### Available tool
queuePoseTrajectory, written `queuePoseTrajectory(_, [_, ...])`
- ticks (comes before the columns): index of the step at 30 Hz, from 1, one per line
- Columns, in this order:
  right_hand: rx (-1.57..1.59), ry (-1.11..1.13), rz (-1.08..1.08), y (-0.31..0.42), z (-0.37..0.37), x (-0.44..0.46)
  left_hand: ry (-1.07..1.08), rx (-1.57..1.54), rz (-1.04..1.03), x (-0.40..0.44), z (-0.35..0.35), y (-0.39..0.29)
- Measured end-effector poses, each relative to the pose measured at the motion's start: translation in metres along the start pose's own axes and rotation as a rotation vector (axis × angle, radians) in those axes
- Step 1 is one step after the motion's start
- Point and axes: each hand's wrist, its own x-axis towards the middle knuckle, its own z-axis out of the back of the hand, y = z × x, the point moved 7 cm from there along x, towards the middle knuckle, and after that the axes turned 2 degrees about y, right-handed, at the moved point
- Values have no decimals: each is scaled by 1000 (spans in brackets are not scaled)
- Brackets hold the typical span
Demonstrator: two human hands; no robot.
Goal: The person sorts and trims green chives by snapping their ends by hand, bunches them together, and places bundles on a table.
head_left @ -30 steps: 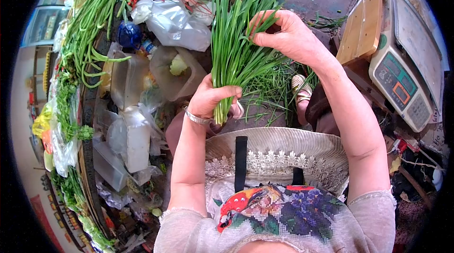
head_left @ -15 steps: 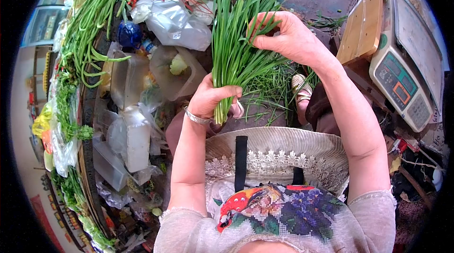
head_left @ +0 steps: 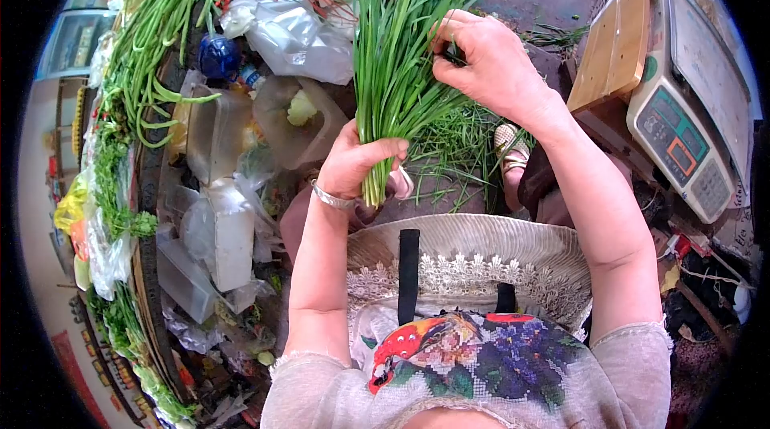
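A hard, boxy scale (head_left: 702, 68) is at the far right, and a flat, smooth wood board (head_left: 607, 48) leans beside it. Long, bendy beans (head_left: 160, 20) hang at the far left. Stiff, cloudy tubs (head_left: 233, 228) lie at the left, and a thin, shiny bag (head_left: 301, 44) sits behind them. In the middle is a big bunch (head_left: 393, 68) of thin, flat green leaves, held up in front of the person. It is narrow at the pale near end and fans out at the far end. The left hand (head_left: 346, 160) wraps around the stems, thumb pressed over the front. The right hand (head_left: 497, 68) is at the right side of the leaves, with thumb and finger curled close; I cannot tell if they pinch a leaf. The bunch seems to be getting picked over. Picking at one leaf calls for a light pinch, with the left hand snug but not squashing the soft stems. Loose, stringy bits (head_left: 465, 156) lie messily on the ground past the lap. A hard, shiny bracelet (head_left: 333, 199) rings the left wrist.
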Motion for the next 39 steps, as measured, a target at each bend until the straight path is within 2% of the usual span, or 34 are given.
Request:
queuePoseTrajectory(2, [-154,-17,46,4,1,-1,-8,21,-1,0,2,0])
queuePoseTrajectory(5, [-256,-82,-94,-10,20,2,-35,43,-8,-1,4,1])
queuePoseTrajectory(6, [-144,-210,-64,-20,30,3,-55,45,-16,-2,5,0])
queuePoseTrajectory(9, [326,-333,-310,-60,45,1,5,4,14,1,10,3])
queuePoseTrajectory(10, [407,-326,-352,-67,48,0,3,3,14,2,11,3])
queuePoseTrajectory(16, [388,-322,-448,-70,60,-5,-37,-94,24,2,12,1])
queuePoseTrajectory(18, [289,-170,-542,-70,54,-4,-28,-85,18,3,13,1])
queuePoseTrajectory(19, [289,-171,-543,-70,50,-4,-28,-85,18,3,13,2])
queuePoseTrajectory(21, [468,-226,-250,-54,39,3,-26,-43,-7,3,11,1])
queuePoseTrajectory(24, [424,-159,-150,-40,23,4,-13,-62,-9,3,7,-1])
queuePoseTrajectory(26, [276,-114,-134,-28,19,2,-19,-58,2,3,8,0])
queuePoseTrajectory(36, [-78,3,-26,2,-3,-1,-2,-12,42,3,5,5])
queuePoseTrajectory(39, [-49,-8,-41,0,-3,-1,-9,-22,36,3,5,5])
